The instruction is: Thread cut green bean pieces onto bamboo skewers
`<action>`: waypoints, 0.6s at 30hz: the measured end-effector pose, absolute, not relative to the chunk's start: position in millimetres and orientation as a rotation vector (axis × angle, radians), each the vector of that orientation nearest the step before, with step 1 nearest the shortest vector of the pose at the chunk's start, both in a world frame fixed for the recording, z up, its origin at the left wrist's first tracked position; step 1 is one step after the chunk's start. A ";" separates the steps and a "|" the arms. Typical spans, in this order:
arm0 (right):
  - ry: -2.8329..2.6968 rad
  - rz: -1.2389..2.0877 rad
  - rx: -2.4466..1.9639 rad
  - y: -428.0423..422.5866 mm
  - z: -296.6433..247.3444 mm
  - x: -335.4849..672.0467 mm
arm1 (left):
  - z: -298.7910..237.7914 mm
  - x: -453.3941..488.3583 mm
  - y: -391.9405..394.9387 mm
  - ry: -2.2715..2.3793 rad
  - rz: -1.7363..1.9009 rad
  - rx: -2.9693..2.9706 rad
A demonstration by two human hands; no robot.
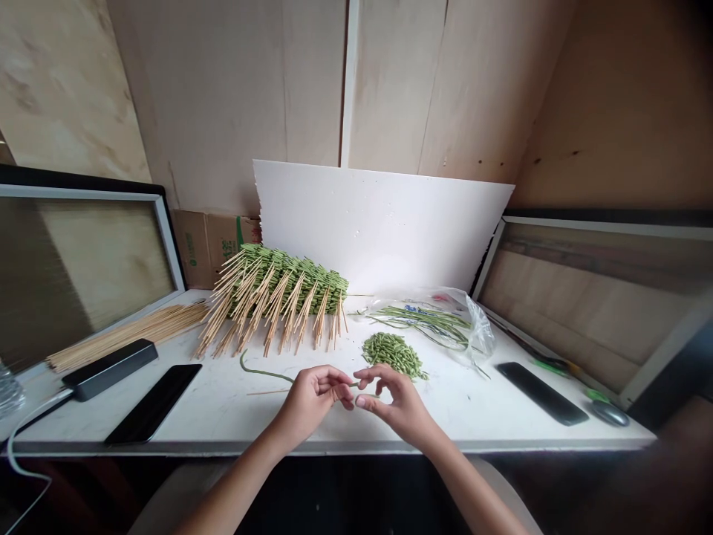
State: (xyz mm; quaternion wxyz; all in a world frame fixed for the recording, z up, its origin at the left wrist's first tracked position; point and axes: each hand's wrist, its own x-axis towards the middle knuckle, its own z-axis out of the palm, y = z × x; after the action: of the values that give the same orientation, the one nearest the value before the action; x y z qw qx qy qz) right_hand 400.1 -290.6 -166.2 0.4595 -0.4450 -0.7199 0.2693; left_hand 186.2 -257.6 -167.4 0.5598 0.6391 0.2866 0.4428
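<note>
My left hand (315, 397) and my right hand (390, 397) meet over the front middle of the white table (223, 409). Both are pinched on a thin bamboo skewer (267, 391) that sticks out to the left. A small green piece sits between the fingertips. A long green bean (261, 371) lies curved on the table just left of my left hand. A small heap of cut green bean pieces (394, 354) lies right behind my right hand.
A big stack of finished green skewers (278, 293) lies at the back left, loose bamboo sticks (128, 334) further left. A plastic bag with long beans (434, 319) is at the back right. Phones (153, 403) (543, 392) and a black box (108, 368) lie near the edges.
</note>
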 end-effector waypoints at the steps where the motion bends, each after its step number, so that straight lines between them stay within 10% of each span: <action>1: -1.754 0.677 -1.071 -293.8 -163.3 396.6 | -167.0 187.2 -259.0 0.675 1.037 1.485; 18: -1.912 0.460 -1.029 -300.1 -148.7 404.7 | -158.8 181.3 -262.7 0.851 1.017 1.784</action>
State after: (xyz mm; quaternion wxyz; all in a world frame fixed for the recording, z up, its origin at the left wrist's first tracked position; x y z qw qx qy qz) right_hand 404.7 -300.1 -148.7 0.4449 -0.4153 -0.7714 0.1857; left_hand 181.3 -262.7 -158.8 0.4433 0.7195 0.3432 0.4100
